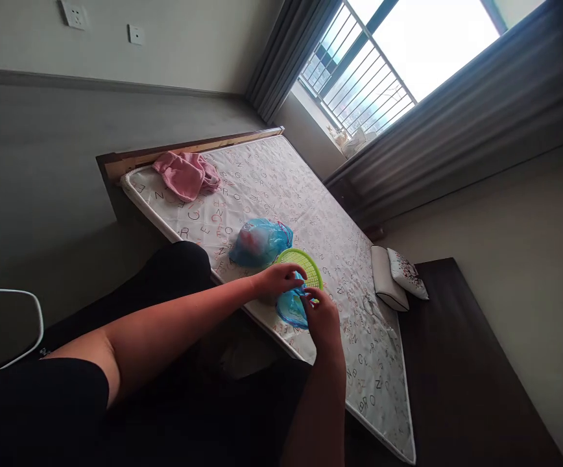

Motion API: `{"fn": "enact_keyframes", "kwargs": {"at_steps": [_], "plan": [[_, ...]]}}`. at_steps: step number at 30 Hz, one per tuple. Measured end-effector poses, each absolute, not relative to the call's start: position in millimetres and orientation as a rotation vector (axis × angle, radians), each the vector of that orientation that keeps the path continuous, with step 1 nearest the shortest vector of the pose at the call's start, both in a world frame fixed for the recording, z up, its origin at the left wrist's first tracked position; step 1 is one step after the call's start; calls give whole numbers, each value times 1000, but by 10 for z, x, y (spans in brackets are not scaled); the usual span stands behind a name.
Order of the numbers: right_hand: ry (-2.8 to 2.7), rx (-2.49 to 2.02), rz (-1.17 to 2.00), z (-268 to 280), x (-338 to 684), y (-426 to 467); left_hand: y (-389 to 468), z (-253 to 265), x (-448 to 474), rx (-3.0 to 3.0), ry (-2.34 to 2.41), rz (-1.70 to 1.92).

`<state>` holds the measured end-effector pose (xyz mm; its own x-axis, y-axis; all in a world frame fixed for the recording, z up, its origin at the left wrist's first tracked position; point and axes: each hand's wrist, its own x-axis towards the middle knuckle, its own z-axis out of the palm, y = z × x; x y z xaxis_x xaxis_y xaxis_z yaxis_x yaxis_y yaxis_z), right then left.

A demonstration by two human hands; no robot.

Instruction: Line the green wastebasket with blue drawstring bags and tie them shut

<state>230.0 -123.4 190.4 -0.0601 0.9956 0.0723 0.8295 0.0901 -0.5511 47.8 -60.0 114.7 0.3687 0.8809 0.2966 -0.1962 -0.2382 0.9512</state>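
My left hand (277, 279) and my right hand (323, 318) meet over the near edge of the mattress, both with fingers pinched on a blue plastic bag (291, 308). The bag hangs thin and crumpled beneath my fingers. Just behind it lies a round, light-green mesh basket (305, 259), partly hidden by my hands. To its left, a second blue plastic bag (259, 243) sits on the mattress, with pinkish and white contents showing through. What is inside the held bag, if anything, I cannot make out.
A pink cloth (187, 174) lies on the letter-printed mattress (266, 175) near the wooden headboard (194, 146). Two pillows (398, 275) rest at the right, by a dark wooden surface (449, 337). My bent knees are at the bed's near side. Grey curtains flank the barred window (359, 71).
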Motion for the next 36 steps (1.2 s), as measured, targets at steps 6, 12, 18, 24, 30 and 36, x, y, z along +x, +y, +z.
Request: {"fn": "enact_keyframes", "kwargs": {"at_steps": [6, 12, 18, 24, 30, 36], "plan": [[-1820, -1790, 414, 1766, 2301, -1182, -434, 1159, 381, 1274, 490, 1105], [-1500, -1768, 453, 1823, 2193, -1182, -398, 1125, 277, 1417, 616, 1071], [-1231, -1626, 554, 1829, 2167, -1173, -434, 1062, 244, 1902, 798, 773], [-1069, -1494, 475, 1824, 2130, -1194, -474, 972, 236, 2065, 999, 569], [-1279, -1452, 701, 1958, 2017, -1262, -596, 1172, 430, 1953, 680, 1172], [-1135, -1335, 716, 2253, 1838, -1298, -802, 939, 798, 2106, 576, 878]]}}
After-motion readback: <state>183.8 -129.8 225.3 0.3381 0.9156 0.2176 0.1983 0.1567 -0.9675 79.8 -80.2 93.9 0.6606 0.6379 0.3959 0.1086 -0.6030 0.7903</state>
